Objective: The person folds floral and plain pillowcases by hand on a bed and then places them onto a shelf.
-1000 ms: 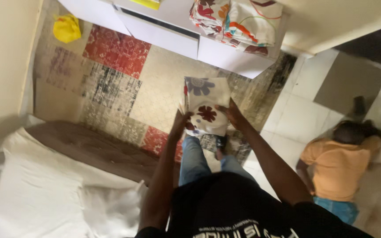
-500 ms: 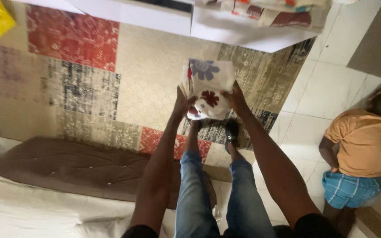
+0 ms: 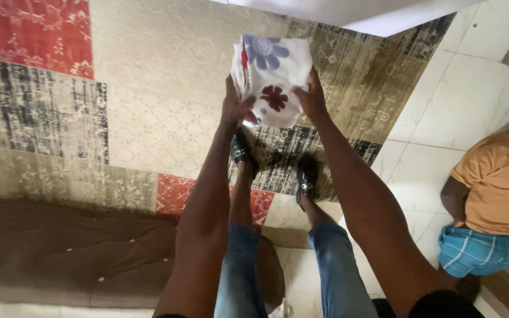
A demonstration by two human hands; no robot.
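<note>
Folded cloth: a white cloth [image 3: 273,82] with a purple flower and dark red flowers printed on it sits in the upper middle of the frame; it is folded into a thick, roughly square bundle and held up in the air above the rug, between the two hands

Left hand: the left hand [image 3: 235,106] grips the cloth's left edge, just left of centre in the upper half of the frame; its fingers [image 3: 231,88] are clamped on the fabric, with the thumb across the front

Right hand: the right hand [image 3: 312,97] grips the cloth's right edge; its fingers [image 3: 314,79] are clamped on the fabric too, and the thumb presses on the front near a red flower

Arms: both forearms run from the bottom of the frame up to the cloth, bare, drawing closer together towards the hands

Legs and shoes: blue jeans [image 3: 331,265] show between the arms in the lower middle; two shiny black shoes [image 3: 306,179] stand on the rug just below the cloth

Rug: a patchwork rug [image 3: 148,76] in beige, red, olive and dark grey fills the upper left and centre

Cushion: a brown quilted cushion [image 3: 66,253] lies along the lower left

Floor: pale tiles [image 3: 443,112] fill the upper right

Other person: someone in an orange shirt [image 3: 499,182] and blue checked shorts [image 3: 475,250] is at the right edge, well apart from the hands
</note>
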